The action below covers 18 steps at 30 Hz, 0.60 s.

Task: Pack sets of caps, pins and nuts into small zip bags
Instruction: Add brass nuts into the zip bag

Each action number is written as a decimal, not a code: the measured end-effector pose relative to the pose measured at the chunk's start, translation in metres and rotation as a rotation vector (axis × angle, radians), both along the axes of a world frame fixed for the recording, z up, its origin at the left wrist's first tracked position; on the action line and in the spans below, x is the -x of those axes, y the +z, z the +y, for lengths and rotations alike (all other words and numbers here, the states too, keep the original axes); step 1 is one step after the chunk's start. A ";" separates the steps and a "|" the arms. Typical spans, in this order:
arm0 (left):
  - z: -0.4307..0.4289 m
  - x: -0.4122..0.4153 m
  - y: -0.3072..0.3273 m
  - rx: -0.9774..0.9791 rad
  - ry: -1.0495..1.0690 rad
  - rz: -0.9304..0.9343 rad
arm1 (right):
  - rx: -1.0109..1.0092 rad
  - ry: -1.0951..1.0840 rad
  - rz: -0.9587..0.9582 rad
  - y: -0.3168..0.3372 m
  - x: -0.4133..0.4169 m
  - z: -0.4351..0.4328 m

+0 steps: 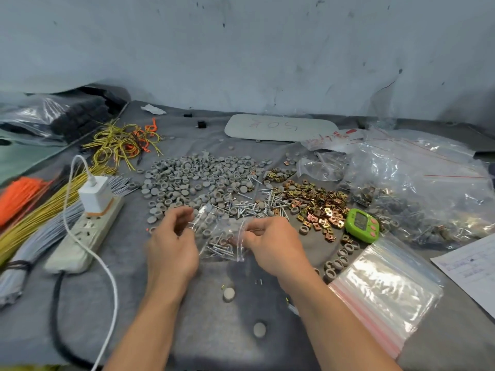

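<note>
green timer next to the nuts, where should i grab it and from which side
Probably from above: the green timer lies flat, face up, so pinch across its rounded side edges. Loose nuts crowd its left.

Clear zip bag (223, 241) holds pins, caps, nuts.

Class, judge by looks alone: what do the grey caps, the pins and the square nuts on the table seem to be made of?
Caps: matt grey, probably plastic or rubber. Pins: bright silvery glints, likely steel. Nuts: shiny gold-to-copper sheen, probably plated metal.
</note>
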State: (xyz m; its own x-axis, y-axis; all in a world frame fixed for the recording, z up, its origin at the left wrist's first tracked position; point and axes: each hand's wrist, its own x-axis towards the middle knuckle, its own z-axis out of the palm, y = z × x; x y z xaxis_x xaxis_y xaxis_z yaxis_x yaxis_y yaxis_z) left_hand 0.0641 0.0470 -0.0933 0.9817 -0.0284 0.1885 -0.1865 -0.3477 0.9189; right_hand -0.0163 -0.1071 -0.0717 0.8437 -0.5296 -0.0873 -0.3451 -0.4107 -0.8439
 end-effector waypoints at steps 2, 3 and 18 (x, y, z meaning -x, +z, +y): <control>0.000 0.002 0.002 0.013 0.022 0.015 | -0.076 -0.044 -0.076 0.002 0.002 -0.003; 0.000 0.003 0.004 0.021 0.032 0.025 | -0.113 -0.060 -0.105 0.003 0.004 -0.006; -0.003 0.014 0.011 -0.025 0.073 -0.024 | 0.015 0.017 0.023 0.013 0.024 -0.022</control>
State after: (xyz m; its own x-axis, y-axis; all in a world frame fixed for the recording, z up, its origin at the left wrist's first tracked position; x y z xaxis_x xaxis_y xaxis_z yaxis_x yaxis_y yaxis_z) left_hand 0.0501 0.0441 -0.0827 0.9765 0.0378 0.2121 -0.1818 -0.3839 0.9053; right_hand -0.0404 -0.1295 -0.0584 0.8502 -0.5170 -0.0989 -0.3574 -0.4291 -0.8295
